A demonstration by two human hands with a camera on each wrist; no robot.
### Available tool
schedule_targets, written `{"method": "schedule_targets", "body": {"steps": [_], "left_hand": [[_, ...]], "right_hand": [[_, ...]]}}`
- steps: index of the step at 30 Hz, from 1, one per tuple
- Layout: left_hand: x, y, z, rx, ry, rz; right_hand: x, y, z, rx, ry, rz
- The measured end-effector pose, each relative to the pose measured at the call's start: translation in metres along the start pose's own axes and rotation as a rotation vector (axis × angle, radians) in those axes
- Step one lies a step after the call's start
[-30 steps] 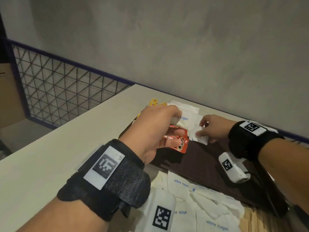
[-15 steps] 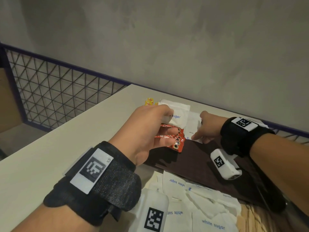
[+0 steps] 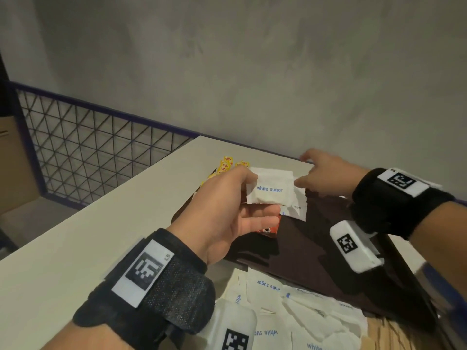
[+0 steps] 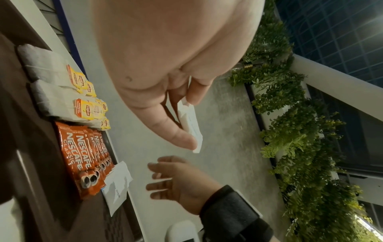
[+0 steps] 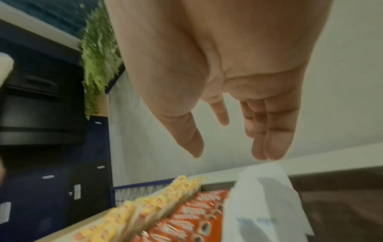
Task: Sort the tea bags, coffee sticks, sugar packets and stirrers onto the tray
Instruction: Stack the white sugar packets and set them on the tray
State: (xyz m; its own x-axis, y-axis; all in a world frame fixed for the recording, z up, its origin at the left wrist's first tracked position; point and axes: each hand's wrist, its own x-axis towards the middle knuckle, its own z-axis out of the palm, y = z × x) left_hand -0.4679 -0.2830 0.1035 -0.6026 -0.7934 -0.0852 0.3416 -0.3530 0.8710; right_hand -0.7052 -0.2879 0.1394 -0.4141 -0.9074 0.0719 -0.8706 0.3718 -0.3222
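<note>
Sugar's up next
Left hand [image 3: 227, 210] now pinches a sugar packet [image 3: 270, 189], lifted off the tray [image 3: 316, 243]; right hand [image 3: 326, 173] has let go, fingers loose.

The sugar packet [image 3: 270, 189] in the left hand [image 3: 227, 213] reads "white sugar" in blue. Loose packets [image 3: 267, 286] at the near edge carry the same words, upside down. In the left wrist view the coffee sticks [image 4: 82, 157] read "NESCAFE CLASSIC", and the tea bag tags [image 4: 88, 109] read "Lipton".
</note>
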Motion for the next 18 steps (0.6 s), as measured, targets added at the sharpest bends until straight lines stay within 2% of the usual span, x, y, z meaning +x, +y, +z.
{"method": "schedule_targets", "body": {"steps": [2, 6, 7, 9, 13, 18], "left_hand": [[-0.001, -0.001, 0.002, -0.020, -0.001, -0.025], [-0.004, 0.000, 0.007, -0.073, -0.044, -0.058], [-0.004, 0.000, 0.008, -0.092, -0.056, -0.066], [-0.006, 0.000, 0.008, -0.127, -0.091, -0.088], [-0.009, 0.002, 0.008, -0.112, -0.118, -0.131], [-0.006, 0.002, 0.004, 0.008, -0.067, -0.099]], "right_hand": [[-0.020, -0.012, -0.018, 0.063, -0.028, -0.167], [-0.068, -0.039, -0.035, 0.522, -0.379, -0.417], [-0.075, -0.044, -0.035, 0.575, -0.419, -0.455], [-0.082, -0.050, -0.033, 0.617, -0.406, -0.508], [-0.083, -0.051, -0.036, 0.669, -0.288, -0.487], [-0.077, -0.045, -0.046, 0.606, -0.204, -0.302]]}}
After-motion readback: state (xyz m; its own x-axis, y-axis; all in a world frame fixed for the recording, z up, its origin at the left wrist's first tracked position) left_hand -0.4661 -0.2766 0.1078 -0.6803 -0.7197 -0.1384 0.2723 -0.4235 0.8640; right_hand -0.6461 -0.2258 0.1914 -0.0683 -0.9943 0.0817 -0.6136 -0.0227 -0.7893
